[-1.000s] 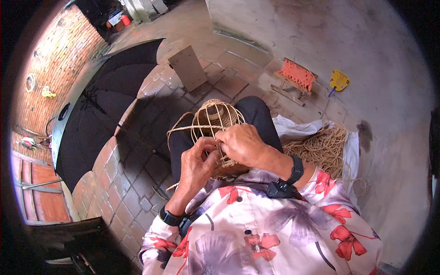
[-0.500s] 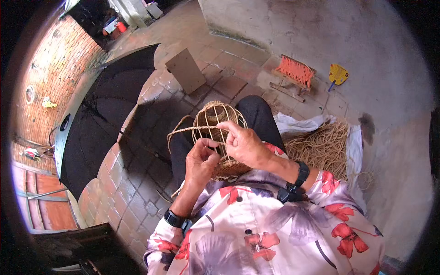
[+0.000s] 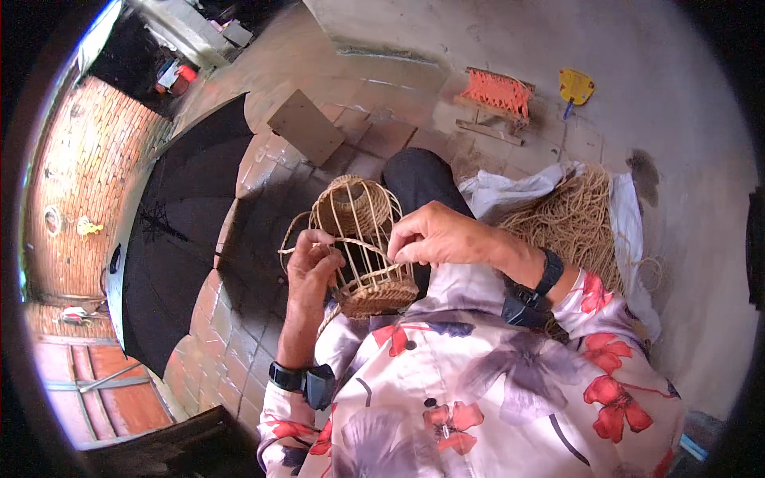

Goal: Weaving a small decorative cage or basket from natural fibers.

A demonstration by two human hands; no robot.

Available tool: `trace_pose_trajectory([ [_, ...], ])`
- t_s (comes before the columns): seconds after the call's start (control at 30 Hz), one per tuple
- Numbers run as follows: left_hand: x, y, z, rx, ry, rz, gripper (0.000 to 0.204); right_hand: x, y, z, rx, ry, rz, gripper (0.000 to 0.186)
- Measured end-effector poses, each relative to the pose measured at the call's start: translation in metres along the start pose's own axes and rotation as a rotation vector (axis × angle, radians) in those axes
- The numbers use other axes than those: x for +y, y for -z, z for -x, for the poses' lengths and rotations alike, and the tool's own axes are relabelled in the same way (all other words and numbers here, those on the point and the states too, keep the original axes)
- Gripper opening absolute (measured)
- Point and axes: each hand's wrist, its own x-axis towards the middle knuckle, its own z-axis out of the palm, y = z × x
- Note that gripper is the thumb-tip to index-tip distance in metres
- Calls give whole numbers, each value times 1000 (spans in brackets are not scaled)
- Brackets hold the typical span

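Observation:
A cage-like basket frame (image 3: 373, 296) of pale rods, with woven bands at both ends, lies tilted between my knees. A braided fibre cord (image 3: 351, 240) runs across its rods and loops out to the left. My left hand (image 3: 311, 269) pinches the cord at the frame's left side, fingers curled. My right hand (image 3: 434, 235) has thumb and forefinger closed on the cord at the right side of the rods. A white sack (image 3: 628, 239) holding a tangled heap of cord (image 3: 550, 211) lies at my right.
A black open umbrella (image 3: 171, 255) stands at my left before a brick wall (image 3: 88, 183). A grey board (image 3: 307, 127), an orange-corded wooden stool (image 3: 498, 95) and a yellow swatter (image 3: 575, 86) are ahead. A concrete wall (image 3: 661, 119) bounds the right.
My hands have moved apart, the left one leftward and up, the right one slightly up, with cord stretched between them. The basket frame has shifted left, and my view has turned slightly.

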Motion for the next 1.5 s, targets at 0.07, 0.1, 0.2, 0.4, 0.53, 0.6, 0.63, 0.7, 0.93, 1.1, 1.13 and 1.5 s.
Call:
trace_pose_trajectory([
  [0.07, 4, 5, -1, -9, 58, 9, 21, -4, 1, 4, -149, -52, -115, 14],
  [0.1, 4, 8, -1, -10, 63, -3, 21, 0, -2, 2, -165, 21, -175, 13],
  [0.2, -5, 21, -4, 25, 72, 134, 15, 5, -6, -2, -148, 64, -274, 13],
  [0.4, -25, 30, -6, 43, 81, 232, 10, 7, -9, -7, -113, 38, -329, 13],
  [0.53, -26, 38, -6, 54, 92, 295, 11, 15, -6, -5, 16, 76, -345, 15],
  [0.6, -28, 44, -6, 32, 91, 345, 12, 18, -5, -5, 70, 62, -307, 14],
  [0.63, -29, 42, -6, 47, 35, 257, 11, 19, -6, -5, 71, 61, -310, 14],
  [0.7, -27, 40, -5, 62, -22, 166, 11, 16, -12, -8, 27, 25, -369, 15],
  [0.93, -15, 30, -4, 38, 113, 361, 9, -3, -36, -21, -249, 64, -768, 52],
  [1.1, -6, 16, 3, 9, 17, 159, 11, -29, -45, -27, -243, 29, -606, 31],
  [1.13, -6, 15, 2, 0, 33, 165, 13, -36, -44, -28, -182, -24, -376, 25],
  [1.5, -3, 10, -1, 19, 85, 59, 13, -17, -54, -26, 93, 218, -480, 20],
])
